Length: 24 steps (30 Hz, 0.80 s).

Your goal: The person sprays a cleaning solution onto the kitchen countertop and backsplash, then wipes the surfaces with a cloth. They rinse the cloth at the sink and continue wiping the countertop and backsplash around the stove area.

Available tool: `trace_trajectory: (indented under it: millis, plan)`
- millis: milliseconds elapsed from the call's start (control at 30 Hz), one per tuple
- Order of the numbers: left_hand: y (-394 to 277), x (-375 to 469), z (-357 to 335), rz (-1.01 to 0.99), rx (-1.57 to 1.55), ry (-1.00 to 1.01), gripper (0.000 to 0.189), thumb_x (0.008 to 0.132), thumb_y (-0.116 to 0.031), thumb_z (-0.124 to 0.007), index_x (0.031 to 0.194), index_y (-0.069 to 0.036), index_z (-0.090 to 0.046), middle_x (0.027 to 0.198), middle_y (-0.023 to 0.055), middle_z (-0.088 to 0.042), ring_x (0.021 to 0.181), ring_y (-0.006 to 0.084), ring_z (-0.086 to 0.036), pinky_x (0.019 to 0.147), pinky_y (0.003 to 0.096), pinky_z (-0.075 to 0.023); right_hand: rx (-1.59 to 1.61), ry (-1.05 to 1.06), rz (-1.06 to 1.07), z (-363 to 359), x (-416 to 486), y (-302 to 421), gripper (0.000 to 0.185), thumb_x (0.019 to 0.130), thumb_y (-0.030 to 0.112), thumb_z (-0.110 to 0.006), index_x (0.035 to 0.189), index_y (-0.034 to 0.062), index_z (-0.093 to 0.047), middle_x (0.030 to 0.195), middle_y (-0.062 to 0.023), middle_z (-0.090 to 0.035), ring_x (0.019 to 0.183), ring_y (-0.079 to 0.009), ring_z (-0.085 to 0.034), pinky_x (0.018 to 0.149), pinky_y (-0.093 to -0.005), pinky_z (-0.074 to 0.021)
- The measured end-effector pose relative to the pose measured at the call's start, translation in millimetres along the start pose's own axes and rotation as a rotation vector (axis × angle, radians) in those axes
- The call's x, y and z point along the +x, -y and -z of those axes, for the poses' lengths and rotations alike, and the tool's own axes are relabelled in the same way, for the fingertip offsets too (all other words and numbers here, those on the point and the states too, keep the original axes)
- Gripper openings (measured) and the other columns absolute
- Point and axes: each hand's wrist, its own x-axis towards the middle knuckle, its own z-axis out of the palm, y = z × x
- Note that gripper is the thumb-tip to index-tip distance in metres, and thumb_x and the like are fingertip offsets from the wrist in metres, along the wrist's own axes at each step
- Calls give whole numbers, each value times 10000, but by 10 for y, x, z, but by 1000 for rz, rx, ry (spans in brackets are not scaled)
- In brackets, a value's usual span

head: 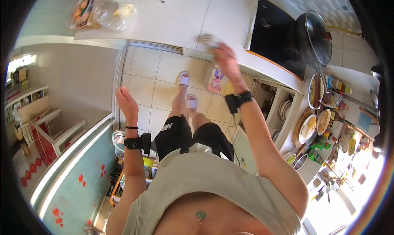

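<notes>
My right hand (226,57) is closed on a striped cloth (208,40), blurred, at the front edge of the white countertop (172,19). To its right lies a black cooktop (272,34) with an orange-brown front edge. My left hand (127,104) is raised at the left over the tiled floor, holding nothing, its fingers close together and pointing forward. Both wrists wear black straps with small black boxes. A patterned bin or box (215,79) stands below the counter, beneath my right hand.
At the counter's upper left are eggs (81,11) in a box and a clear plastic bag (114,13). A pan with a glass lid (318,37) rests at the cooktop's right side. Plates of food (307,128) crowd the right counter. A sliding door frame (120,78) runs at the left.
</notes>
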Motion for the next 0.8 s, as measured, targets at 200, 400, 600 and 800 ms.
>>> trace_trajectory:
  millis: [200, 400, 600, 800]
  plan:
    - [429, -674, 500, 177, 0, -111, 290, 991, -248, -401, 896, 10, -494, 802, 160, -527, 752, 292, -522, 699, 381, -420, -240, -79, -184, 24, 27, -207, 424, 747, -7, -604, 1166, 54, -578, 1276, -177, -514, 1223, -337, -439, 1034, -424, -339]
    - [749, -1330, 977, 378, 8, -189, 304, 985, -261, -418, 888, 16, -499, 789, 152, -550, 737, 267, -532, 700, 360, -426, -33, 100, 254, -1342, 1016, 738, 440, 720, 80, -674, 1151, 88, -588, 1274, -140, -521, 1203, -332, -454, 1011, -424, -361]
    - [1119, -1635, 1156, 506, -31, -279, 318, 984, -256, -415, 850, 14, -515, 751, 119, -523, 701, 220, -498, 681, 343, -414, -162, 30, 507, -1687, 1190, 1079, 342, 693, 41, -594, 1026, 113, -621, 1163, -76, -588, 1104, -288, -522, 953, -405, -399]
    - [1729, -1905, 1197, 361, 179, -245, 338, 979, -286, -399, 849, 9, -504, 779, 200, -535, 719, 353, -503, 680, 414, -409, 466, 311, 173, -1780, 958, 1558, 222, 749, 72, -684, 971, 77, -692, 951, -101, -683, 789, -185, -644, 715, -286, -509]
